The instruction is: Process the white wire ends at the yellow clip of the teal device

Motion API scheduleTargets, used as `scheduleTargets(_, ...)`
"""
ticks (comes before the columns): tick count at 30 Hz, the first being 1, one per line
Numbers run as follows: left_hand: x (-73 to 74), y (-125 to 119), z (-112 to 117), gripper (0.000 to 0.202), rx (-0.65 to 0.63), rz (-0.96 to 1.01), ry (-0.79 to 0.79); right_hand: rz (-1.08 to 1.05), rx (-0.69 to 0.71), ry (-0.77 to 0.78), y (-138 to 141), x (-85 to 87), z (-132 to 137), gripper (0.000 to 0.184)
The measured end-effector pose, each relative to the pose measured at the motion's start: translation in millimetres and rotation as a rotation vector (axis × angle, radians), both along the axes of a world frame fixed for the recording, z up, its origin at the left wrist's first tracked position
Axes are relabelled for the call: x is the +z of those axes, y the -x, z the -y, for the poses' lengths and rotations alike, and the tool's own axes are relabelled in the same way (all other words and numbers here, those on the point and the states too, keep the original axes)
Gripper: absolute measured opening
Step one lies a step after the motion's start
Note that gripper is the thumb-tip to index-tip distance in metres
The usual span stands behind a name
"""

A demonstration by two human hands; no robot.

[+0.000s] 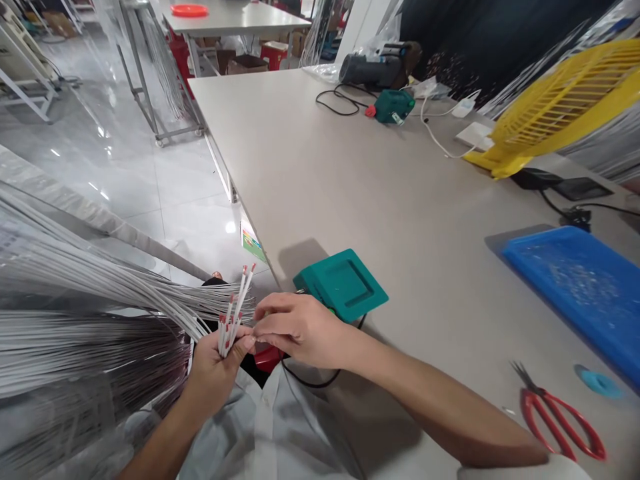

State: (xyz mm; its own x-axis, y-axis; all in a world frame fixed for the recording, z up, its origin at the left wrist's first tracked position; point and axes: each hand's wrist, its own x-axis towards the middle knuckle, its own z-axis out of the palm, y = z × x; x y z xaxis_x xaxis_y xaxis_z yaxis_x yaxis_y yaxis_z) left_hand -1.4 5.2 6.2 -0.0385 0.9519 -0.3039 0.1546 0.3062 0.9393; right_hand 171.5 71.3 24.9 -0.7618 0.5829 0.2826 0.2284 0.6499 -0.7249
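Observation:
My left hand is closed around a small bunch of white wires whose ends are red and point upward. Fingers of my right hand are pinched together right at my left thumb and fingertips; what lies between them is too small to make out. A green box-shaped device with a recessed top sits at the table edge, just beyond my right hand. Many long white wires stretch away to the left, behind my left hand. Part of a red object shows below my right hand.
Red-handled scissors, a blue tape roll and a blue tray lie on the table at right. Farther back stand a yellow fan, a second green device and cables. A metal rack stands on the floor at left.

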Motion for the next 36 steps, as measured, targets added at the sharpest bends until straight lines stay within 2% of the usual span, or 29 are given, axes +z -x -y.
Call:
scheduleTargets(2,0.8,3,0,0.019,-0.052,0.037,0.009,-0.029,0.053,0.118,2,-2.1,-3,0.014)
scheduleTargets(4,-0.5,6,1,0.02,-0.079,0.115,0.025,-0.117,0.061,0.307,5,-6.5,-3,0.01)
scheduleTargets(8,-6.8,6,3,0.021,0.009,0.354,0.096,-0.427,-0.103,0.754,19,-18.0,7,0.01)
scheduleTargets(11,-9.8,-1,3,0.022,0.119,0.474,0.11,-0.564,-0.222,1.045,31,-24.1,18,0.015)
scheduleTargets(14,-11.7,-8,2,0.025,0.201,0.507,0.098,-0.622,-0.33,1.195,39,-27.3,26,0.018)
scheduleTargets(17,-15.3,-12,2,0.024,0.244,0.549,0.109,-0.635,-0.369,1.209,40,-29.6,30,0.021)
scheduleTargets(20,-19.4,-14,2,0.021,0.263,0.606,0.117,-0.599,-0.412,1.093,39,-31.1,33,0.021)
scheduleTargets(24,-22.8,-16,5,0.021,0.269,0.603,0.124,-0.529,-0.485,0.696,36,-31.6,35,0.021)
scheduleTargets(26,-24.6,-14,7,0.019,0.258,0.542,0.12,-0.475,-0.493,0.499,35,-32.5,35,0.022)
scheduleTargets(29,-27.6,-10,11,0.018,0.215,0.395,0.109,-0.381,-0.499,0.282,32,-36.6,34,0.017)
scheduleTargets(32,-29.4,-7,14,0.016,0.157,0.292,0.089,-0.209,-0.451,0.084,27,-42.3,33,0.017)
scheduleTargets(36,-32.4,-7,15,0.017,0.136,0.305,0.068,0.044,-0.333,-0.319,20,-43.4,30,0.019)
